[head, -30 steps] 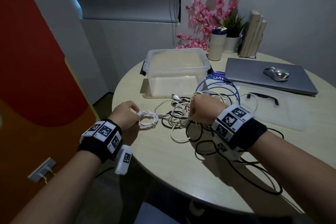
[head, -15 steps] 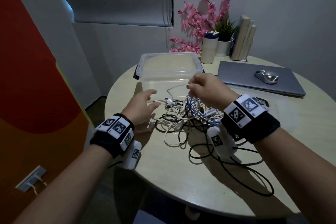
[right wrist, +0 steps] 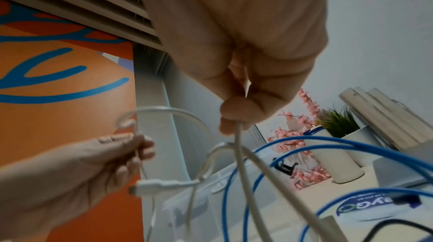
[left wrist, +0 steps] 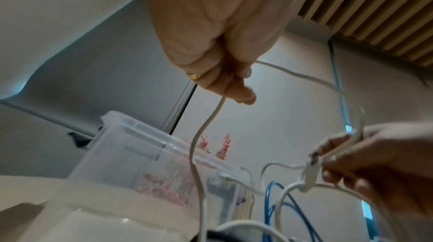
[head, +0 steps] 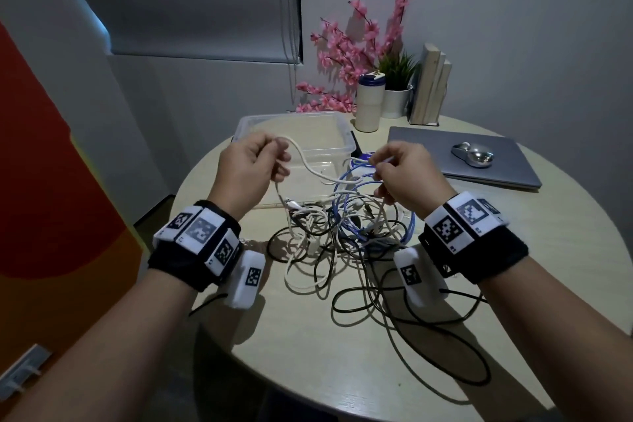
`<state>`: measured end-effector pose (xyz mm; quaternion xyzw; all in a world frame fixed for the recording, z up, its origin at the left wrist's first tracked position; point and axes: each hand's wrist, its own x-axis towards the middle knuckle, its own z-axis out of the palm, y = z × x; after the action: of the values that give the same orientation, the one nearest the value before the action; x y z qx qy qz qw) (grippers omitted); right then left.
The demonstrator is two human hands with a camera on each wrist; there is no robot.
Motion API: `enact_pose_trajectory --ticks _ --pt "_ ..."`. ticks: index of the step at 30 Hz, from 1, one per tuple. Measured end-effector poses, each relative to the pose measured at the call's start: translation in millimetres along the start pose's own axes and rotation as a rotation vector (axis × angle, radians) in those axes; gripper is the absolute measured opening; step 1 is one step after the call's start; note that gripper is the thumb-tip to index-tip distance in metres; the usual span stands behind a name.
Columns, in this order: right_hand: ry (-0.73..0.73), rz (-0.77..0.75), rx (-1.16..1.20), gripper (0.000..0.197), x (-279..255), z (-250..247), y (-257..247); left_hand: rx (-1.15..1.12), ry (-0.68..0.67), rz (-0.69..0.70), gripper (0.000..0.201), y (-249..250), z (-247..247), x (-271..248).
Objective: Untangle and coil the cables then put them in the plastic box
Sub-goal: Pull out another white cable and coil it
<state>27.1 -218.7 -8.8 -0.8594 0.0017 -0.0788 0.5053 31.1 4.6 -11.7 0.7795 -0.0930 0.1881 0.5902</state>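
1. The white cable (head: 310,166) is the one in play: it is lifted above the surface (head: 342,353), slung in a slack curve between both hands in front of the plastic box (head: 260,120), with its lower end trailing down into the tangle (head: 342,236).
2. The left hand (head: 248,169) is curled around the white cable, pinching it between thumb and fingers at about 10 o'clock from the heap.
3. The right hand (head: 404,175) pinches another stretch of the same cable at about 1 o'clock from the heap; the left wrist view shows a white connector (left wrist: 310,173) at its fingertips.
4. The tangle lies at the middle of the surface: white, black and blue cable (head: 346,202) loops laid over one another, with a black cable (head: 442,346) straying toward 5 o'clock.
5. Handling, as a judgement: the cable looks light, limp and smooth, so it will sag and may slide through a loose pinch; it will likely snag where it crosses other loops.
6. The best hold is probably just behind the connector, feeding that end back through the loops; a hard pull would likely tighten the knot or drag the heap.
7. The box stands open at 12 o'clock; a laptop (head: 479,161) with a mouse (head: 472,154) on it lies at 2 o'clock.
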Motion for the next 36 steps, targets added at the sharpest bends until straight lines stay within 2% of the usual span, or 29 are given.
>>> enact_pose_trajectory --ticks 5,8,10,13,15,17,19,20,24,26,29,32,34,36 --pt "-0.059 0.055 -0.228 0.026 5 -8 13 -0.162 -0.018 0.175 0.024 22 5 9" --pt "-0.143 -0.018 -0.343 0.032 -1 -10 8 -0.179 -0.104 0.226 0.016 32 9 11" --pt "-0.138 -0.115 -0.398 0.034 -5 -4 2 -0.147 -0.170 0.246 0.015 37 15 10" --pt "-0.046 -0.278 -0.270 0.031 -7 8 -2 -0.130 -0.261 0.251 0.020 43 22 6" --pt "-0.146 -0.281 -0.082 0.035 -10 17 -4 -0.165 -0.312 0.216 0.029 48 22 3" --pt "-0.285 -0.236 0.064 0.048 -13 26 -5 -0.229 -0.355 0.213 0.030 52 21 1" --pt "-0.368 -0.169 0.123 0.062 -13 34 -2 -0.259 -0.372 0.258 0.025 57 19 -3" --pt "-0.387 -0.158 0.087 0.063 -11 36 0 -0.264 -0.379 0.286 0.024 59 19 -5" --pt "-0.464 -0.220 -0.091 0.033 -7 41 4 -0.272 -0.366 0.375 0.025 69 14 -12" --pt "-0.449 -0.262 -0.140 0.018 -5 45 6 -0.299 -0.333 0.414 0.029 72 12 -12" --pt "-0.408 -0.194 -0.123 0.016 -4 47 7 -0.310 -0.303 0.453 0.033 73 6 -11" --pt "-0.302 -0.132 -0.090 0.018 1 38 5 -0.260 -0.272 0.347 0.046 67 0 -10" --pt "-0.167 -0.128 -0.027 0.019 6 28 4 -0.200 -0.262 0.197 0.050 56 -3 -10" --pt "-0.084 -0.102 0.167 0.017 12 20 0 -0.119 -0.262 0.039 0.049 39 -3 -9"
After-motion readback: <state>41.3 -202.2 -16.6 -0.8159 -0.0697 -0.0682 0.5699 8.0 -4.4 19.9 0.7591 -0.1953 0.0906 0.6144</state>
